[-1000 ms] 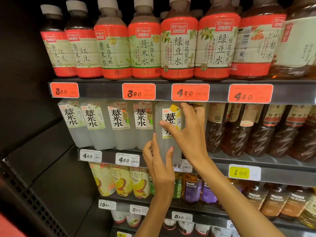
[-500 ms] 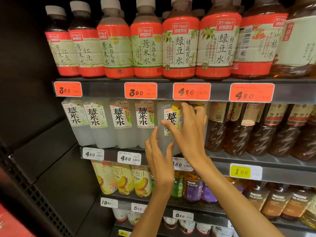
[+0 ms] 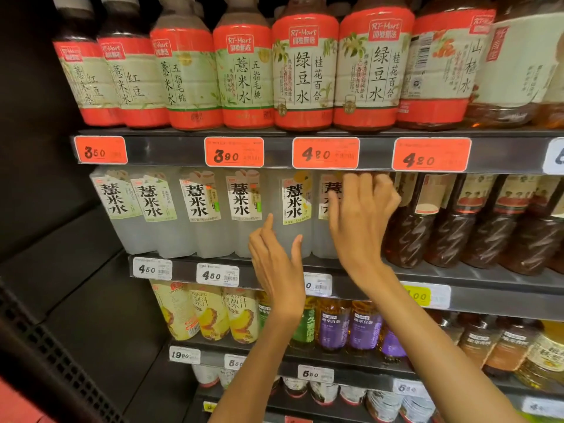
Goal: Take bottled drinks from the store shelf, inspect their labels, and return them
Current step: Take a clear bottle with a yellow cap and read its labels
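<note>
1. My right hand (image 3: 360,221) has slid right, off the cloudy bottle (image 3: 294,215), onto its right-hand neighbour (image 3: 325,215).
2. My left hand (image 3: 276,264) hovers spread, gripping nothing.
3. Right fingers curl loosely; grip unclear.

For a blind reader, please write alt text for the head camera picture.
Two bare hands reach to a store shelf of pale cloudy bottles: the right hand covers one bottle, and the left hand is open just below. Red-labelled bottles stand above orange price tags.

pale bottles (image 3: 201,215) left of dark bottles (image 3: 476,227), same shelf (image 3: 488,276)
</note>
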The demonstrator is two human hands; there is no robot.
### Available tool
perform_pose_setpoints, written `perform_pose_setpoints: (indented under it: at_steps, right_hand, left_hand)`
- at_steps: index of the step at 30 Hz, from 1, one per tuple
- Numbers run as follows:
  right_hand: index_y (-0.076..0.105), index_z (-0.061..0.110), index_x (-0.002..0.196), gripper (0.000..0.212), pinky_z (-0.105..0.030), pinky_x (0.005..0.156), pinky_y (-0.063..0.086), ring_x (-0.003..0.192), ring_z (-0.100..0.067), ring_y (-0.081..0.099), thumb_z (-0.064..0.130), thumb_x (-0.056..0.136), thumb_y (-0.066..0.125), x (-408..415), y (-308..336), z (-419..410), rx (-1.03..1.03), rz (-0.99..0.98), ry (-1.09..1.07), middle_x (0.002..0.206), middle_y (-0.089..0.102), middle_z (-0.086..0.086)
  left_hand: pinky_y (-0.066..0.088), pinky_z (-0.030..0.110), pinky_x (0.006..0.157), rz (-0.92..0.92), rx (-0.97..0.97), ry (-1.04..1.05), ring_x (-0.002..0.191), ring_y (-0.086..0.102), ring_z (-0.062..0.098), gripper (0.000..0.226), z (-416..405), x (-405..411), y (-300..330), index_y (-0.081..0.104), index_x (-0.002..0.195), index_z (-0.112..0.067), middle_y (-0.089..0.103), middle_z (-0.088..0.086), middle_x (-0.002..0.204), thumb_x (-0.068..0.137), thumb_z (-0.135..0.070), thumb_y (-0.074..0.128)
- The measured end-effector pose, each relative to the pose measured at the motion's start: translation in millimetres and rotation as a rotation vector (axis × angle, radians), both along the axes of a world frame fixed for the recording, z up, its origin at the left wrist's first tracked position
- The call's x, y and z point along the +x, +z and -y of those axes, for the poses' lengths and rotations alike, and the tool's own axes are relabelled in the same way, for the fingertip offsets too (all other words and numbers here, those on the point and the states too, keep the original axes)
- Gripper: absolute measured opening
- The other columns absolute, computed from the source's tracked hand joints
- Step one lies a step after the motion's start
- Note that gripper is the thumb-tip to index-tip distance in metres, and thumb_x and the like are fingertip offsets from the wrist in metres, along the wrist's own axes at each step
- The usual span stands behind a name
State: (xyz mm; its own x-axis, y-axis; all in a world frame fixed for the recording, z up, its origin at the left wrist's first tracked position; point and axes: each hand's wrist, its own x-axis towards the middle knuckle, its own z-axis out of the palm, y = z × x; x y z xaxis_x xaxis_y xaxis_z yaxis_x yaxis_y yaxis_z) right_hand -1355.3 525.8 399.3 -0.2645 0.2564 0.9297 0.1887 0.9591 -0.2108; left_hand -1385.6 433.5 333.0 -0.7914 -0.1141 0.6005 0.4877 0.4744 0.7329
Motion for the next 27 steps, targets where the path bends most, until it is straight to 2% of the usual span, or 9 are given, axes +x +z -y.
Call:
perform_pose_setpoints:
  at_steps: [3, 5, 7, 9, 11, 14, 18, 23, 27]
  right_hand:
    - [0.055, 0.001, 0.063, 0.021, -0.041, 0.072, 0.022, 0.074, -0.035, 0.054, 0.008, 0.077, 0.070, -0.2, 12.5, -11.5, -0.006, 0.147, -0.085, 0.058, 0.056, -0.018]
    - [0.056, 0.003, 0.058, 0.031, -0.040, 0.073, 0.022, 0.068, -0.034, 0.054, 0.018, 0.084, 0.065, -2.9, 18.1, -16.2, -0.052, 0.308, -0.069, 0.056, 0.059, -0.020]
    - [0.055, 0.009, 0.057, 0.040, -0.041, 0.077, 0.022, 0.071, -0.034, 0.055, 0.030, 0.091, 0.060, -5.7, 17.4, -19.0, -0.070, 0.357, -0.070, 0.060, 0.062, -0.019]
    - [0.055, 0.011, 0.058, 0.039, -0.041, 0.076, 0.019, 0.073, -0.036, 0.057, 0.035, 0.087, 0.065, -5.5, 16.8, -17.4, -0.049, 0.359, -0.069, 0.063, 0.063, -0.017]
    - [0.061, 0.005, 0.062, 0.038, -0.040, 0.074, 0.018, 0.074, -0.039, 0.058, 0.035, 0.082, 0.072, -4.6, 17.1, -16.5, -0.044, 0.313, -0.063, 0.066, 0.065, -0.018]
    - [0.058, 0.006, 0.061, 0.044, -0.042, 0.077, 0.019, 0.076, -0.038, 0.055, 0.041, 0.085, 0.067, -4.9, 17.6, -21.9, -0.119, 0.267, 0.014, 0.065, 0.063, -0.019]
    - [0.052, 0.003, 0.057, 0.047, -0.040, 0.068, 0.019, 0.065, -0.036, 0.053, 0.038, 0.075, 0.077, 2.7, 18.7, -19.1, -0.130, 0.134, 0.102, 0.054, 0.054, -0.018]
    - [0.054, -0.003, 0.073, 0.044, -0.034, 0.066, 0.022, 0.071, -0.035, 0.046, 0.035, 0.076, 0.077, 12.0, 16.3, -12.3, -0.152, 0.053, 0.192, 0.072, 0.053, -0.023]
    - [0.052, -0.004, 0.093, 0.041, -0.027, 0.066, 0.024, 0.081, -0.026, 0.039, 0.034, 0.087, 0.068, 15.2, 14.6, -12.5, -0.316, 0.132, 0.371, 0.090, 0.046, -0.019]
  left_hand:
    - [0.049, 0.045, 0.090, -0.005, 0.018, -0.005, 0.109, 0.051, 0.027, 0.061, -3.8, 0.9, 0.8, 0.036, 0.141, -0.009, 0.047, 0.014, 0.117, 0.089, -0.021, 0.065]
    - [0.049, 0.043, 0.091, -0.033, 0.022, 0.003, 0.107, 0.053, 0.027, 0.062, -7.0, 7.6, -0.4, 0.035, 0.142, -0.008, 0.047, 0.014, 0.117, 0.088, -0.012, 0.066]
    - [0.051, 0.042, 0.088, -0.078, -0.008, -0.016, 0.103, 0.056, 0.028, 0.059, -10.7, 16.8, -5.1, 0.039, 0.138, -0.005, 0.049, 0.015, 0.115, 0.086, -0.006, 0.066]
    - [0.050, 0.043, 0.088, -0.096, -0.056, -0.058, 0.102, 0.056, 0.028, 0.054, -15.0, 24.2, -11.7, 0.043, 0.135, -0.003, 0.052, 0.015, 0.115, 0.086, -0.005, 0.065]
    - [0.046, 0.042, 0.096, -0.048, -0.109, -0.116, 0.112, 0.053, 0.027, 0.054, -20.4, 29.2, -17.3, 0.041, 0.137, -0.004, 0.053, 0.014, 0.121, 0.088, -0.009, 0.064]
    - [0.031, 0.035, 0.110, 0.065, -0.192, -0.176, 0.132, 0.038, 0.024, 0.066, -29.3, 35.1, -22.7, 0.025, 0.147, -0.007, 0.041, 0.011, 0.141, 0.093, -0.024, 0.059]
    - [0.021, 0.032, 0.113, 0.156, -0.217, -0.157, 0.141, 0.022, 0.022, 0.080, -43.6, 41.8, -19.5, 0.009, 0.150, -0.008, 0.025, 0.010, 0.151, 0.092, -0.035, 0.058]
    - [0.031, 0.035, 0.107, 0.202, -0.121, -0.058, 0.133, 0.033, 0.026, 0.083, -56.9, 46.2, -9.9, 0.022, 0.146, -0.004, 0.034, 0.013, 0.140, 0.082, -0.019, 0.072]
    - [0.034, 0.035, 0.103, 0.180, -0.039, -0.054, 0.129, 0.039, 0.026, 0.077, -58.3, 46.9, -10.4, 0.030, 0.142, -0.003, 0.037, 0.013, 0.136, 0.079, -0.011, 0.074]
